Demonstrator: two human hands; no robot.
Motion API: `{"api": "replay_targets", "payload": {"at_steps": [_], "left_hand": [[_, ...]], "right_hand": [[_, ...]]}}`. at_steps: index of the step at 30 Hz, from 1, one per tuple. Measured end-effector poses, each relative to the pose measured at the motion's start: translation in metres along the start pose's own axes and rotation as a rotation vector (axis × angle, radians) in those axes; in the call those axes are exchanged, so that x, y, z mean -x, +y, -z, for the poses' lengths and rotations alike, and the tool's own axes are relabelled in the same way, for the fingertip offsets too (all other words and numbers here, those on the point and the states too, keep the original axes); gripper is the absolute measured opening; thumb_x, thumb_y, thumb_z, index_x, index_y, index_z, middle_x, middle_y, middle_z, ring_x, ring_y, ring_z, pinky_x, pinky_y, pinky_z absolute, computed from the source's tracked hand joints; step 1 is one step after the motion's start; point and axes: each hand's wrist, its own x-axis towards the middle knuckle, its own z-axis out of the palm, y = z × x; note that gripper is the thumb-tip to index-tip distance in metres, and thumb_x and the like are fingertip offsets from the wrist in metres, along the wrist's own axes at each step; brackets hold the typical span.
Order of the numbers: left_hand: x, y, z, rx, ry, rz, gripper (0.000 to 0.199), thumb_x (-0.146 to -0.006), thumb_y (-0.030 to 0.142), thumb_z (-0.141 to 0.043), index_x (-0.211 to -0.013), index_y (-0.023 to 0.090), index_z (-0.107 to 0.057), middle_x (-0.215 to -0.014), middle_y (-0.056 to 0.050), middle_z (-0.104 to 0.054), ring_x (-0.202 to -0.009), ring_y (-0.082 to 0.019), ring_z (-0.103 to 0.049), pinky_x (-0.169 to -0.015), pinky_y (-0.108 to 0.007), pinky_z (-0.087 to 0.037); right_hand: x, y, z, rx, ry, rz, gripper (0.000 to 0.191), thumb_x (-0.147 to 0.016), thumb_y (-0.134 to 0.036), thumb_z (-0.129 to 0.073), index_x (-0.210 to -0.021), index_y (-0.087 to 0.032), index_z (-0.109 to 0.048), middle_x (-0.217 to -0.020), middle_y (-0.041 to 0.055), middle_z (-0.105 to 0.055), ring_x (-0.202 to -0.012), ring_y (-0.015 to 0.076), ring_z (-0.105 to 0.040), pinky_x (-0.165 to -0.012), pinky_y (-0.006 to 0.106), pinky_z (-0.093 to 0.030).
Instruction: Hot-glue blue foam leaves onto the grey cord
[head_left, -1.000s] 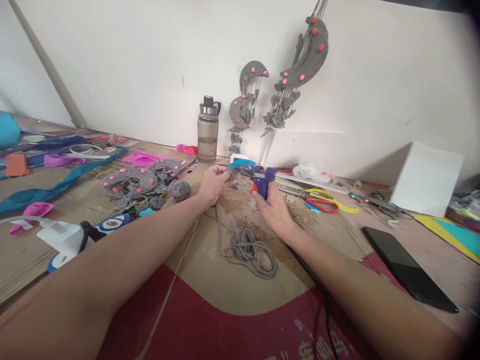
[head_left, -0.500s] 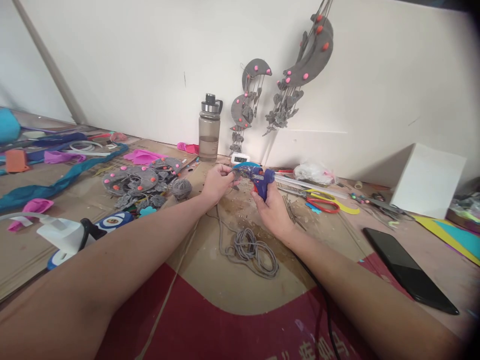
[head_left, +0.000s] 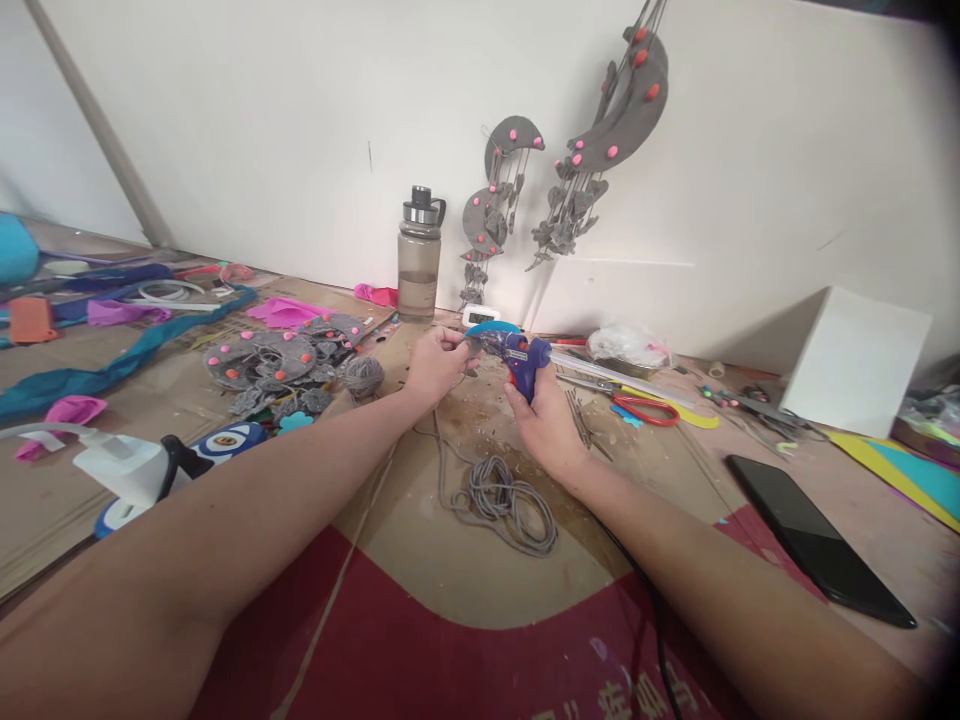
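My right hand is wrapped round the handle of a blue hot glue gun, with a long clear glue stick jutting from its back. The gun's nozzle points left, toward my left hand. There my thumb and fingers pinch a small grey piece, right at the nozzle; its exact shape is too small to tell. Grey cord lies loosely coiled on the cardboard between my forearms, one strand running up toward my left hand. A ball of grey yarn sits left of that hand.
Grey felt pieces with pink and orange dots lie at left, near a power strip. A water bottle and small digital clock stand behind. Red-handled scissors and a phone lie at right. Grey moon hangings hang behind.
Both hands stay almost in place. The small grey piece in my left fingers has shifted slightly at the glue gun's nozzle.
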Motion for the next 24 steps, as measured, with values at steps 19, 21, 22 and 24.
{"api": "replay_targets", "payload": {"at_steps": [19, 21, 22, 24], "left_hand": [[0.006, 0.009, -0.003, 0.077, 0.018, -0.001, 0.018, -0.072, 0.012, -0.069, -0.075, 0.015, -0.051, -0.068, -0.001, -0.065, -0.07, -0.016, -0.069, -0.077, -0.036, -0.058], [0.007, 0.01, -0.003, 0.083, 0.017, -0.005, 0.017, -0.072, 0.011, -0.067, -0.075, 0.015, -0.051, -0.069, -0.001, -0.065, -0.069, -0.015, -0.069, -0.077, -0.036, -0.058], [0.008, 0.01, -0.003, 0.085, 0.017, -0.005, 0.017, -0.073, 0.01, -0.066, -0.075, 0.016, -0.051, -0.068, 0.0, -0.064, -0.068, -0.015, -0.069, -0.076, -0.035, -0.058], [0.008, 0.011, -0.003, 0.089, 0.019, -0.008, 0.017, -0.073, 0.01, -0.066, -0.075, 0.016, -0.05, -0.067, 0.0, -0.064, -0.067, -0.014, -0.068, -0.075, -0.034, -0.058]], "right_hand": [[0.001, 0.0, 0.003, 0.003, 0.02, -0.035, 0.044, -0.086, -0.027, -0.047, -0.128, -0.017, -0.041, -0.106, 0.0123, -0.061, -0.093, 0.0248, -0.057, -0.093, 0.046, -0.044], [0.001, 0.0, 0.003, 0.0, 0.018, -0.032, 0.044, -0.086, -0.028, -0.046, -0.129, -0.016, -0.041, -0.109, 0.0131, -0.06, -0.095, 0.0248, -0.057, -0.094, 0.046, -0.044], [0.001, -0.001, 0.003, -0.004, 0.017, -0.028, 0.044, -0.087, -0.028, -0.046, -0.129, -0.016, -0.041, -0.111, 0.0134, -0.06, -0.098, 0.025, -0.057, -0.095, 0.046, -0.044], [0.001, -0.001, 0.004, -0.011, 0.026, -0.02, 0.046, -0.087, -0.028, -0.046, -0.131, -0.015, -0.04, -0.114, 0.0139, -0.059, -0.104, 0.0256, -0.055, -0.098, 0.046, -0.042]]}}
